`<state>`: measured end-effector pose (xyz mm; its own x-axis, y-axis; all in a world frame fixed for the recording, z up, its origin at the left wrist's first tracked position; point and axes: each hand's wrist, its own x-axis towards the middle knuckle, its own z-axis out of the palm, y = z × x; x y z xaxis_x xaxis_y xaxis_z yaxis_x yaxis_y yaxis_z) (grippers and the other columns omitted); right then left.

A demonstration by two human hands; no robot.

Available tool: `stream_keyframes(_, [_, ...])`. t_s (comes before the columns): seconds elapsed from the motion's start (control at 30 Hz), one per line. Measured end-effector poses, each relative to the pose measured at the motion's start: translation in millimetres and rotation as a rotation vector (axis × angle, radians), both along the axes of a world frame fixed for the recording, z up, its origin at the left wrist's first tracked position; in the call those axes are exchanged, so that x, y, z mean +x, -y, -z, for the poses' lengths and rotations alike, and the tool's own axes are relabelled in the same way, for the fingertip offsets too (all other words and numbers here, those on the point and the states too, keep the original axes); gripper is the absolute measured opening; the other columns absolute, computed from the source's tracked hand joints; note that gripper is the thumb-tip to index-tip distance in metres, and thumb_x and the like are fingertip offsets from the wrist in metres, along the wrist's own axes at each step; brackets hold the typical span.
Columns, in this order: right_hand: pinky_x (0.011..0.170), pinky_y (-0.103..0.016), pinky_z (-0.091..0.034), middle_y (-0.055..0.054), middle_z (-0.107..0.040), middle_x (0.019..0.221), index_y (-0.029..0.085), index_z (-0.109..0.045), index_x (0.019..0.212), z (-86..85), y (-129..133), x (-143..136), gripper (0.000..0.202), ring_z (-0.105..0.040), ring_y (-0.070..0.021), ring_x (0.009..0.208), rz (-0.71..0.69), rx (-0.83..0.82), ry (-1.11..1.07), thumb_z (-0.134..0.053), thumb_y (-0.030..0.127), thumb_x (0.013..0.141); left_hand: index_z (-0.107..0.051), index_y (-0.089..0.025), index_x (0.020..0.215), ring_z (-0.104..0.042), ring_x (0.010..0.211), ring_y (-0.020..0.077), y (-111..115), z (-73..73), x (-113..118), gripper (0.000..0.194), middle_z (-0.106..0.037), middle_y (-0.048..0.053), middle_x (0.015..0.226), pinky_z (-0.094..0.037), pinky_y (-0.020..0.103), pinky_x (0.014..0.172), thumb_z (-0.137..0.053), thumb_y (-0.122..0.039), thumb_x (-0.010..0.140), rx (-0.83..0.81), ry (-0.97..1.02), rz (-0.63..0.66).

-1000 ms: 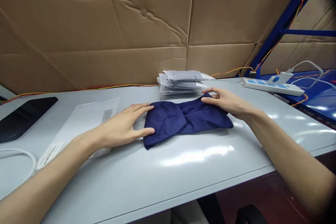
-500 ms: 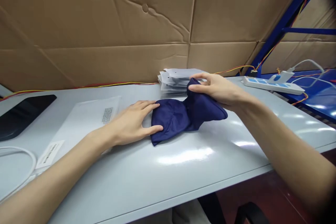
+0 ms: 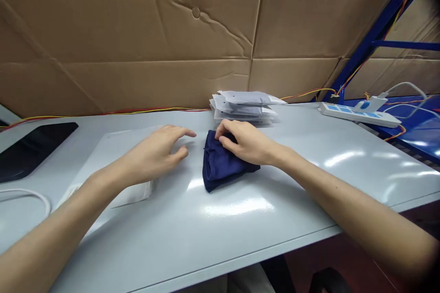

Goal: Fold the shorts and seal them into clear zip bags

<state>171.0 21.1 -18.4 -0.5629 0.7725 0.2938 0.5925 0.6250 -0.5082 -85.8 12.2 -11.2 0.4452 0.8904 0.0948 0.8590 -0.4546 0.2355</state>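
Note:
A folded piece of navy cloth (image 3: 222, 167) lies on the light grey table, doubled over into a compact shape; what kind of item it is I cannot make out. My right hand (image 3: 242, 142) rests on it from the right, with thumb and fingers curled together at its upper edge. To the left of the cloth, my left hand (image 3: 165, 151) hovers apart from it, thumb and index finger spread, holding nothing. Beneath my left hand and forearm is a flat clear plastic bag (image 3: 115, 144), partly covered by them.
A stack of clear plastic packets (image 3: 244, 105) stands behind the cloth, near the cardboard wall (image 3: 154, 82). The black phone-like slab (image 3: 34, 149) and a white cable (image 3: 37, 194) are at left. At right sits a power strip (image 3: 359, 114) with a plug in it.
My right hand has brought the raised part of the cloth over to the left and down onto the rest. My left hand has let go and moved left.

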Motion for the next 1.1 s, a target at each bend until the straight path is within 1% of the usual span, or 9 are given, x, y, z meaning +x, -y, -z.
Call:
stream_keyframes(0.13, [0.084,-0.033,-0.047,-0.006,-0.075,0.109,0.021,-0.067,0.099,-4.3,3,12,0.016,-0.067,-0.0216,0.099,-0.008,0.039,0.191,-0.051,0.024,0.098,-0.065,-0.026,0.127,-0.059,0.125,0.0308,1,-0.8,6,0.046,-0.069,0.006,0.129,-0.049,0.046,0.104,-0.040,-0.049,0.096,0.060,0.004,-0.055])
stream_keyframes(0.33, [0.062,-0.033,-0.039,-0.005,-0.073,0.082,0.024,-0.067,0.089,-20.0,17,24,0.040,-0.064,-0.0235,0.072,0.300,0.114,0.514,-0.055,0.062,0.092,-0.063,-0.021,0.124,-0.052,0.131,0.0426,1,-9.9,-1,0.060,-0.066,0.016,0.131,-0.053,0.054,0.087,-0.032,-0.064,0.095,0.122,-0.267,-0.405])
stream_keyframes(0.47, [0.065,-0.034,-0.041,-0.008,-0.074,0.089,0.022,-0.067,0.096,-20.5,17,27,0.041,-0.066,-0.0260,0.079,0.358,0.172,0.541,-0.056,0.061,0.091,-0.065,-0.020,0.108,-0.064,0.104,0.0439,1,-8.4,-13,0.062,-0.068,0.020,0.119,-0.052,0.055,0.079,-0.038,-0.073,0.089,0.031,-0.352,-0.496])
stream_keyframes(0.57, [0.078,-0.037,-0.047,-0.011,-0.074,0.108,0.020,-0.069,0.109,-15.3,12,28,0.037,-0.065,-0.0293,0.102,0.265,0.166,0.470,-0.057,0.052,0.094,-0.064,-0.021,0.101,-0.066,0.097,0.0389,-2,-1.1,-24,0.054,-0.070,0.016,0.109,-0.052,0.048,0.076,-0.039,-0.067,0.092,0.018,-0.349,-0.385])
stream_keyframes(0.67, [0.084,-0.039,-0.049,-0.011,-0.074,0.113,0.020,-0.071,0.112,-10.6,8,28,0.037,-0.066,-0.0287,0.104,0.164,0.045,0.405,-0.054,0.049,0.097,-0.066,-0.023,0.100,-0.066,0.100,0.0372,-8,8.3,-32,0.043,-0.071,0.012,0.108,-0.052,0.046,0.079,-0.045,-0.060,0.091,0.039,-0.273,-0.200])
stream_keyframes(0.77, [0.081,-0.038,-0.050,-0.010,-0.076,0.110,0.022,-0.073,0.109,-10.8,7,31,0.037,-0.069,-0.0273,0.096,0.151,-0.055,0.383,-0.054,0.051,0.097,-0.068,-0.030,0.111,-0.066,0.105,0.0345,-12,15.5,-34,0.038,-0.070,0.008,0.122,-0.052,0.044,0.087,-0.053,-0.056,0.088,-0.017,-0.145,-0.087])
stream_keyframes(0.87, [0.083,-0.038,-0.051,-0.009,-0.075,0.116,0.023,-0.074,0.114,-15.6,7,37,0.037,-0.069,-0.0277,0.101,0.146,-0.115,0.387,-0.056,0.050,0.095,-0.065,-0.036,0.128,-0.064,0.114,0.0316,-11,17.8,-29,0.042,-0.061,0.004,0.140,-0.051,0.044,0.096,-0.051,-0.054,0.092,-0.079,-0.060,0.031])
stream_keyframes(0.97, [0.085,-0.038,-0.052,-0.008,-0.074,0.122,0.024,-0.074,0.118,-19.7,7,44,0.037,-0.068,-0.0281,0.106,0.137,-0.192,0.383,-0.060,0.048,0.093,-0.064,-0.040,0.133,-0.059,0.123,0.0299,-6,16.9,-22,0.041,-0.056,0.001,0.146,-0.048,0.044,0.103,-0.047,-0.051,0.097,-0.112,-0.036,0.077])
stream_keyframes(1.1, [0.085,-0.038,-0.053,-0.006,-0.075,0.121,0.026,-0.076,0.116,-19.9,5,46,0.034,-0.070,-0.0278,0.104,0.132,-0.240,0.384,-0.063,0.044,0.090,-0.066,-0.041,0.132,-0.055,0.128,0.0298,-4,16.6,-16,0.041,-0.060,0.002,0.141,-0.047,0.045,0.106,-0.046,-0.047,0.097,-0.103,-0.014,0.111])
